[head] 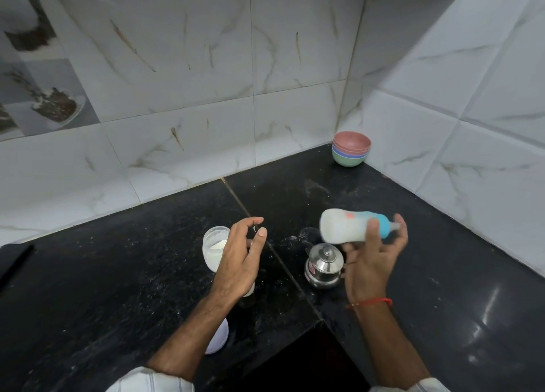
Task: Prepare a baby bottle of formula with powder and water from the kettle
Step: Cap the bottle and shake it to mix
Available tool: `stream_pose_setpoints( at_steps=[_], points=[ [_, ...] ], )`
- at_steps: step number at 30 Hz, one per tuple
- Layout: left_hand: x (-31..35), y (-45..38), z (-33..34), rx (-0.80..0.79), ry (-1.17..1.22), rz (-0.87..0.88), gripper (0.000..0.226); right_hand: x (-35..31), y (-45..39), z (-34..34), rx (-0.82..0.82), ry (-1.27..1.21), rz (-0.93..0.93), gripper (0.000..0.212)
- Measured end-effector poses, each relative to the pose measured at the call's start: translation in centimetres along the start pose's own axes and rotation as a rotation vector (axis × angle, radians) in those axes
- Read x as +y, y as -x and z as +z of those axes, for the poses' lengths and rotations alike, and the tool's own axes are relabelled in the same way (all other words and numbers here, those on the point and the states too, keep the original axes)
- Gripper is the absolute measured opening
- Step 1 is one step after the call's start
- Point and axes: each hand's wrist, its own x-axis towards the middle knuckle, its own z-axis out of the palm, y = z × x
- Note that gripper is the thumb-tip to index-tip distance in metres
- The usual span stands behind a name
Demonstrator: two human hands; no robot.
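Note:
My right hand grips a baby bottle lying almost sideways in the air, its blue cap end toward my palm and its base pointing left; white liquid fills it and the bottle looks blurred. Below it on the black counter stands a small steel kettle with its lid on. My left hand hovers with fingers apart and holds nothing. Behind it stands an open clear jar of white powder, partly hidden by the hand.
A stack of coloured bowls sits in the far corner by the tiled walls. A white lid-like object lies under my left forearm. A wet patch shows beside the kettle. The counter has a dark cut-out at the front.

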Motion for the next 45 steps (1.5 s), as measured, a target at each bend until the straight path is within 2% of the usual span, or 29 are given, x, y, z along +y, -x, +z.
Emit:
stream_pose_setpoints(
  at_steps=[1,3,4,5,8,9,10,11,12,13,14,16,18,19,22,23,27,29,31,32,33,35,37,38,39,41,42,43,45],
  points=[
    [0.0,0.0,0.0,-0.001,0.000,-0.002,0.047,-0.1,0.1,-0.2,-0.097,0.123,-0.009,0.091],
    [0.1,0.0,0.0,-0.005,0.001,-0.004,0.044,0.2,1.0,-0.4,-0.479,0.427,0.017,0.080],
    [0.2,0.0,0.0,-0.008,-0.002,-0.004,0.043,0.4,1.3,-0.6,-0.584,0.476,0.043,0.080],
    [0.2,-0.1,0.1,-0.007,-0.002,-0.002,0.042,0.4,1.3,-0.6,-0.544,0.436,0.042,0.080],
    [0.4,0.0,0.1,-0.004,0.006,0.005,0.044,0.0,0.9,0.1,-0.115,0.039,0.056,0.090],
    [0.5,0.0,0.1,-0.007,0.008,0.007,0.046,-0.1,0.7,-0.1,-0.027,-0.026,0.052,0.092],
    [0.4,0.1,0.1,-0.008,0.006,0.006,0.047,-0.2,0.5,-0.3,-0.025,-0.004,0.045,0.087],
    [0.4,0.1,0.1,-0.008,0.004,0.004,0.047,-0.4,0.6,-0.4,-0.102,0.101,0.047,0.079],
    [0.3,0.2,0.1,-0.009,0.001,0.001,0.046,-0.5,0.9,-0.2,-0.248,0.240,0.062,0.075],
    [0.3,0.2,0.1,-0.009,0.000,0.000,0.044,-0.5,1.3,-0.4,-0.371,0.333,0.084,0.076],
    [0.2,0.2,0.1,-0.007,0.000,0.000,0.042,-0.5,1.4,-0.4,-0.413,0.346,0.083,0.078],
    [0.3,0.3,0.0,-0.002,0.003,-0.001,0.044,-0.8,1.2,-0.2,-0.239,0.163,0.066,0.079],
    [0.4,0.3,0.0,0.003,0.003,-0.002,0.048,-1.0,0.8,-0.2,-0.071,0.022,0.055,0.072],
    [0.4,0.4,0.0,0.001,0.003,-0.004,0.049,-1.0,0.7,-0.3,-0.086,0.062,0.052,0.070],
    [0.5,0.5,0.1,-0.014,-0.004,-0.007,0.045,-0.6,1.4,-0.6,-0.321,0.335,0.039,0.078],
    [0.5,0.5,0.1,-0.013,-0.005,-0.008,0.043,-0.6,1.7,-0.5,-0.325,0.322,0.028,0.079],
    [0.6,0.6,-0.1,0.000,0.000,-0.010,0.047,-0.3,0.8,-0.4,0.046,-0.082,0.031,0.069],
    [0.6,0.8,-0.1,0.001,0.000,-0.013,0.048,-0.1,0.7,-0.9,-0.023,0.009,0.063,0.069],
    [0.6,0.8,-0.1,-0.004,-0.003,-0.014,0.046,0.1,1.3,-1.2,-0.297,0.335,0.092,0.072],
    [0.6,0.8,-0.1,-0.006,-0.006,-0.015,0.045,0.2,1.6,-1.4,-0.404,0.420,0.101,0.075],
    [0.7,0.8,-0.1,-0.004,-0.007,-0.014,0.045,0.1,1.7,-1.3,-0.416,0.408,0.085,0.077],
    [0.7,0.8,-0.1,0.002,-0.005,-0.014,0.044,-0.1,1.3,-0.7,-0.177,0.145,0.073,0.075],
    [0.7,0.8,-0.1,0.004,-0.008,-0.016,0.045,-0.1,0.6,-0.6,0.024,-0.110,0.075,0.064],
    [0.7,0.8,-0.1,0.002,-0.010,-0.018,0.045,-0.1,0.4,-0.7,0.019,-0.083,0.069,0.058],
    [0.7,0.9,-0.1,0.000,-0.012,-0.017,0.045,-0.1,0.4,-0.9,-0.056,0.019,0.070,0.057],
    [0.6,0.9,-0.1,-0.006,-0.019,-0.013,0.041,0.0,0.9,-0.9,-0.318,0.317,0.095,0.069],
    [0.6,0.8,-0.1,-0.007,-0.022,-0.012,0.040,0.1,1.1,-1.1,-0.395,0.362,0.104,0.073],
    [0.5,0.8,-0.1,-0.005,-0.020,-0.014,0.039,0.0,1.3,-1.0,-0.361,0.319,0.090,0.074],
    [0.5,0.8,-0.1,0.005,-0.008,-0.022,0.040,-0.3,0.9,-0.4,-0.102,0.075,0.070,0.065]
  ],
)
